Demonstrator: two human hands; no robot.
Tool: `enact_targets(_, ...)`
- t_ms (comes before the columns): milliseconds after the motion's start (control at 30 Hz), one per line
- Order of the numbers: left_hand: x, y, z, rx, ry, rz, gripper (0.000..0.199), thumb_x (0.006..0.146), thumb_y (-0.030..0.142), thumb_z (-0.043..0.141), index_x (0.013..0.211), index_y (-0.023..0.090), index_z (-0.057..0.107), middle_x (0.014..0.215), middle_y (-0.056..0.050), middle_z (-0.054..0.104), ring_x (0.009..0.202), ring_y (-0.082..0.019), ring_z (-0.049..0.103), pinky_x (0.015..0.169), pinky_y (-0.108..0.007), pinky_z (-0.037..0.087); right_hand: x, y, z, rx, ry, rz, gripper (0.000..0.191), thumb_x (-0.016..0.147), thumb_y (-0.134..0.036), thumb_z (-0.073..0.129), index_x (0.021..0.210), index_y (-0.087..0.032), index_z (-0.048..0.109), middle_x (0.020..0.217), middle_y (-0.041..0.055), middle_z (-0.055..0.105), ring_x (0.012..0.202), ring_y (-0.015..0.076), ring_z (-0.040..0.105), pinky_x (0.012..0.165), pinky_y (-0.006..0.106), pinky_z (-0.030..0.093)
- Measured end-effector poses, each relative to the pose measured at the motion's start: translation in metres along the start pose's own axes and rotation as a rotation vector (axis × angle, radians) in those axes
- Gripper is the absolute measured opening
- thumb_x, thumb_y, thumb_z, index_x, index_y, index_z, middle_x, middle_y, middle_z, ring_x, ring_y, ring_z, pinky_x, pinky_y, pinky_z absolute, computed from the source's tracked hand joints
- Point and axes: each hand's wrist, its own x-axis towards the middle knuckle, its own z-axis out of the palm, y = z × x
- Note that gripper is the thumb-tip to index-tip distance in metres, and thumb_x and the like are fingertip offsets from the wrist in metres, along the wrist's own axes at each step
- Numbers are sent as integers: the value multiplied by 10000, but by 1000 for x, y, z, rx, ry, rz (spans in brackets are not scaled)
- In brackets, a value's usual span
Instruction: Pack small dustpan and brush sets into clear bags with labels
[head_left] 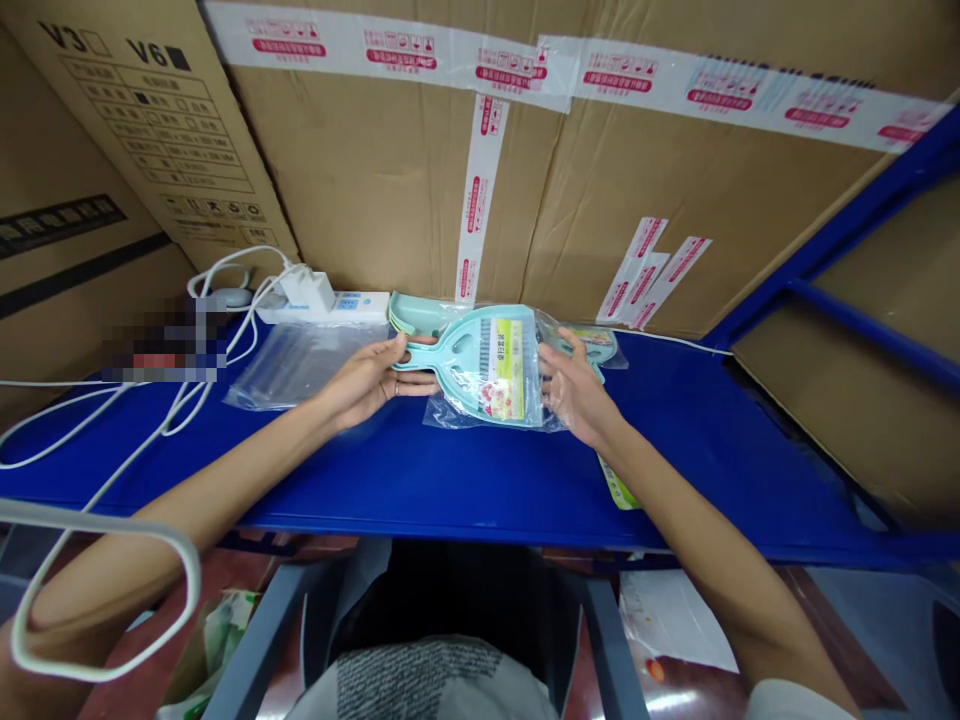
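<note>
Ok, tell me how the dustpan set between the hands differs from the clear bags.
The dustpan set is pale turquoise with a bright label; the clear bags are colourless, no label visible. The dustpan set is between the left hand and right hand; the clear bags lie flat on the table. Both show shiny plastic.

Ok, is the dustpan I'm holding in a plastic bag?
The dustpan looks in, at least its broad end: clear film crumples past its edge. Handle: cannot tell.
</note>
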Motion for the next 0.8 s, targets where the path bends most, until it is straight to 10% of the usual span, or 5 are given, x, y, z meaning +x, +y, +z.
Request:
enact_targets(267, 1, -4, -3, 78, -87, 42, 269, 1086, 294, 628, 1225, 121, 779, 911, -119, 800, 885, -306, 851, 816, -432, 721, 2, 0, -10, -87, 97, -128, 1403, 617, -282, 975, 1695, -408, 86, 1174, 75, 780, 873, 291, 772, 729, 436, 651)
enact_targets(467, -1, 3, -4, 102, -181, 93, 331, 1085, 333, 622, 1304, 123, 755, 1168, -196, 816, 1020, -374, 836, 794, -422, 719, 5, -21, -25, -87, 157, -189, 812, 598, -215, 962, 1356, -272, 677, 979, 41, 810, 819, 250, 780, 759, 393, 666)
enact_targets(667, 2, 16, -11, 93, -137, 172, 319, 1088, 312, 578, 1278, 120, 747, 1454, -246, 705, 1034, -366, 835, 783, -406, 713, 40, -75, -111, -113, 448, -361, 530, 612, -32, 802, 1101, -235, 831, 894, 28, 823, 748, 210, 771, 725, 365, 664)
enact_targets(800, 3, 12, -11, 114, -164, 134, 325, 1084, 306, 575, 1293, 111, 730, 1459, -258, 696, 1006, -368, 839, 738, -390, 713, 83, -93, -173, -362, 384, -274, 341, 770, -33, 741, 1048, -187, 866, 932, 75, 836, 748, 153, 761, 732, 304, 595)
